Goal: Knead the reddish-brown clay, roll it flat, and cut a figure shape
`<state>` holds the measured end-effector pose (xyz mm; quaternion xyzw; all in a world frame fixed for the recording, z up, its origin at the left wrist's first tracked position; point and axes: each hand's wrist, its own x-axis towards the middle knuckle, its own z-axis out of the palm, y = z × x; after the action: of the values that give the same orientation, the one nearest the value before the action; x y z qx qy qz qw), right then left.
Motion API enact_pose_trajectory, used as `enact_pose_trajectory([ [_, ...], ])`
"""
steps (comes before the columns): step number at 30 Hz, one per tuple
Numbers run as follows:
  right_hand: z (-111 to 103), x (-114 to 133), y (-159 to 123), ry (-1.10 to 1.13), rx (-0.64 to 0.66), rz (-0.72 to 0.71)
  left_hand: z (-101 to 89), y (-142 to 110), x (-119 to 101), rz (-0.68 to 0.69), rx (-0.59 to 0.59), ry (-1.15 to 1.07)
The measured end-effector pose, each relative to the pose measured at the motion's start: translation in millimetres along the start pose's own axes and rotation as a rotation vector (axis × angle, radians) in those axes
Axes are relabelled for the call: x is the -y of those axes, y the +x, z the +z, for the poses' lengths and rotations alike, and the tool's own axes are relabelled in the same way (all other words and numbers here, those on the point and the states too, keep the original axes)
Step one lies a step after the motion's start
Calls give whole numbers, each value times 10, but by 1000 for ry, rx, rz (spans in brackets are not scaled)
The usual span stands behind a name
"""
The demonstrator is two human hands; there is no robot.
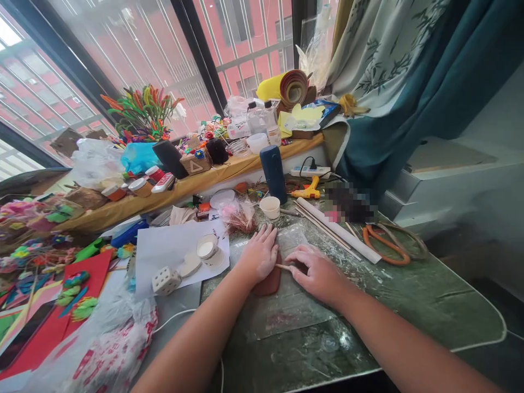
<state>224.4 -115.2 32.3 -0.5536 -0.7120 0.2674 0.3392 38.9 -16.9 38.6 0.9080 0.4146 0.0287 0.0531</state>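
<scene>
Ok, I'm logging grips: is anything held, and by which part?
The right hand holds a stick by the end farther from the left hand.

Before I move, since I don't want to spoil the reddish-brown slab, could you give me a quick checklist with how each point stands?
1. Slab lying on the plastic sheet: ok.
2. Left hand at the slab: ok.
3. Thin stick held in the right hand: ok.
4. White cup beyond the left hand upright: ok.
5. Table clean: not ok, whitish smears show.
6. Yellow glue gun switched off: cannot tell.
</scene>
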Motion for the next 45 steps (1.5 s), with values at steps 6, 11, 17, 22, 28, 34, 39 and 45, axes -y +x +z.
enact_pose_trajectory([
  [6,-39,9,-16,1,39,-24,-56,-324,-12,14,62,45],
  [11,-38,-2,-5,-8,47,-8,-99,-775,-72,40,105,32],
  [17,-77,84,-76,53,170,-118,-146,-1206,-145,44,120,50],
  [22,-23,164,-142,22,272,-271,-81,-1246,-175,37,89,97],
  [28,30,134,-158,-4,247,-273,-52,-1296,-221,38,23,130],
  [34,31,131,-161,-50,277,-324,-33,-1498,-257,39,13,161],
  [39,59,120,-148,-39,268,-338,-5,-1525,-272,18,30,180],
  [45,75,114,-153,-41,158,-272,-54,-1367,-248,6,56,167],
])
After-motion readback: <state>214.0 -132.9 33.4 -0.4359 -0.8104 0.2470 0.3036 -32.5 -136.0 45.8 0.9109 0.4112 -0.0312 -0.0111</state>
